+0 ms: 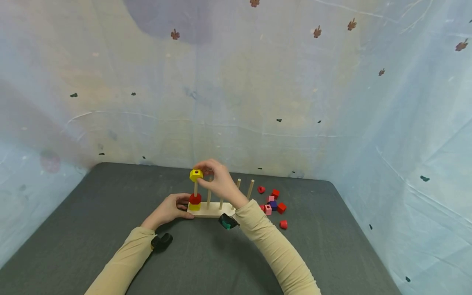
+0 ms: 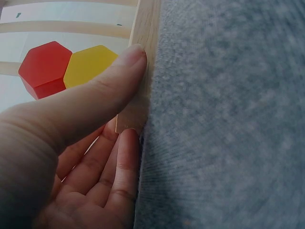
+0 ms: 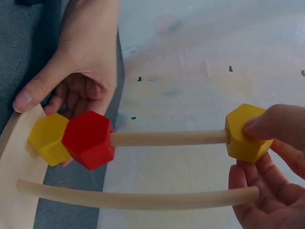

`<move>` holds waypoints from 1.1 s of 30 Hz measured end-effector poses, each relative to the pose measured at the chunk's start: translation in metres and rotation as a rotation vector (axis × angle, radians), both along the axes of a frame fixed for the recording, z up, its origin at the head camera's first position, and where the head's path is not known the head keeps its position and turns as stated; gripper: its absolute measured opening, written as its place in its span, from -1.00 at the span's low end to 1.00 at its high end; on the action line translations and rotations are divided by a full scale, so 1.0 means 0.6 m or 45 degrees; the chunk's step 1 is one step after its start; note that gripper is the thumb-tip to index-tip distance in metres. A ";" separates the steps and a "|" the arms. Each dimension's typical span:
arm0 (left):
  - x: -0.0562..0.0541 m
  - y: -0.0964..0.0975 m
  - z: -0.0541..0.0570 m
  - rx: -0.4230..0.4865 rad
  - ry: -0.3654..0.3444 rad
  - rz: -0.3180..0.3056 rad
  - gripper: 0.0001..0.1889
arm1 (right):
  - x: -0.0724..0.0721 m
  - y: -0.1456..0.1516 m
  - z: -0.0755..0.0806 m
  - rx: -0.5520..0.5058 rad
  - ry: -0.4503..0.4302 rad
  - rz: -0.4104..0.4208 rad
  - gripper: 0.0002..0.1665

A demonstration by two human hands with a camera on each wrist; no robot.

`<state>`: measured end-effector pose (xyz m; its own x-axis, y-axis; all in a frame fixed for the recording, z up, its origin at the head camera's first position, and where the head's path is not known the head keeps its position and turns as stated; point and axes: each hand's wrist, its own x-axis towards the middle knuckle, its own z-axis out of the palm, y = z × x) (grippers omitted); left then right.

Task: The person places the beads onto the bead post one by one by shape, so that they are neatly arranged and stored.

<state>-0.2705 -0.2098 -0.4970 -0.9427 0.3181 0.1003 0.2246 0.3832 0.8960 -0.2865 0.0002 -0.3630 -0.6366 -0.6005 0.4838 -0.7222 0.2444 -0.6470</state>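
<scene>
A wooden peg stand (image 1: pixel 210 211) with several upright pegs rests on the dark table. My left hand (image 1: pixel 170 209) holds its left end, thumb on the near side, the other fingers around the end and back. On the leftmost peg, a yellow hexagonal bead (image 3: pixel 49 138) sits at the bottom with a red hexagonal bead (image 3: pixel 89 140) right above it. My right hand (image 1: pixel 218 180) pinches another yellow hexagonal bead (image 1: pixel 196 175) between thumb and fingers. In the right wrist view this bead is at the top end of the same peg, its hole lined up with it.
Right of the stand lie loose beads: red cubes (image 1: pixel 282 208), pink cubes (image 1: pixel 268 209), a dark blue cube (image 1: pixel 273 205) and small round red beads (image 1: pixel 283 224). My right forearm crosses before the stand's right part. A patterned sheet (image 1: pixel 236 102) hangs behind the table.
</scene>
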 end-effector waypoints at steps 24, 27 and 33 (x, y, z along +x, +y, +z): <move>-0.001 0.000 -0.003 -0.060 -0.014 0.047 -0.30 | 0.031 -0.022 -0.071 -0.190 -0.093 -0.286 -0.62; -0.001 0.000 -0.004 -0.057 -0.006 0.042 -0.30 | 0.033 -0.025 -0.084 -0.229 -0.086 -0.309 -0.58; 0.000 0.001 -0.003 -0.039 -0.006 0.035 -0.29 | 0.035 -0.028 -0.108 -0.315 -0.157 -0.312 -0.48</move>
<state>-0.2703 -0.2093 -0.4988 -0.9517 0.2946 0.0866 0.2094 0.4162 0.8848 -0.2656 -0.0165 -0.4277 -0.8098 -0.2975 0.5057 -0.5744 0.2258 -0.7868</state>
